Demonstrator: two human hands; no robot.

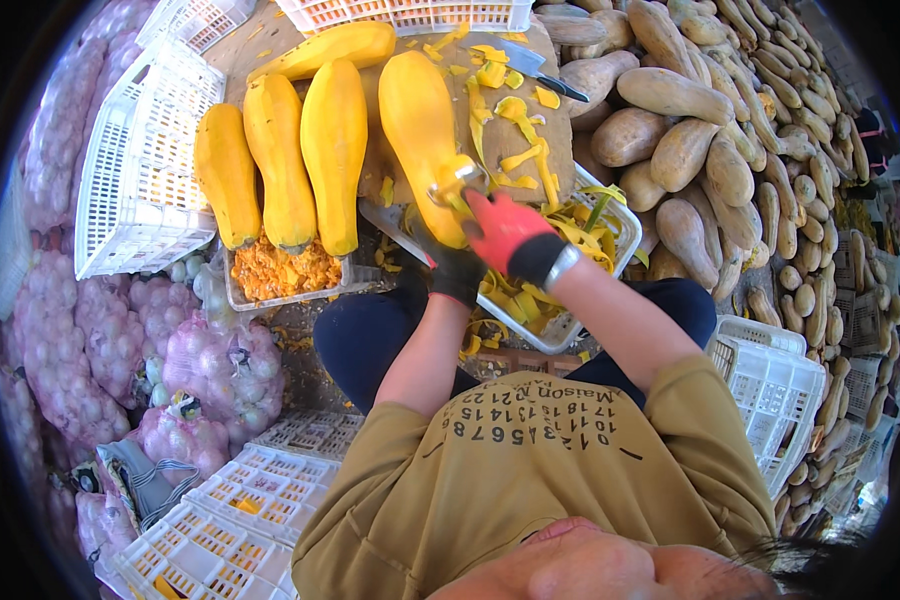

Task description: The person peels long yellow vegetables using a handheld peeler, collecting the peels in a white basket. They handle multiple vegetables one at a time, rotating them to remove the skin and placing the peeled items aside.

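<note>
My right hand (506,229), in a red and black glove, grips a metal peeler (457,182) against the lower part of a peeled yellow squash (418,120). Under the near end of that squash, my left hand (450,266), in a dark glove, holds it; its fingers are partly hidden. Several more peeled squashes (334,154) lie to the left on the wooden board (435,71). Strips of peel (529,139) are scattered on the board's right side. A knife with a black handle (562,88) rests at the board's right edge.
Peel fills a white tray (630,232) below the board. Orange pulp (285,270) fills another tray at left. Unpeeled squashes (675,154) are heaped at right. White plastic crates (146,161) stand at left, far side and near my body, beside net bags of onions (225,375).
</note>
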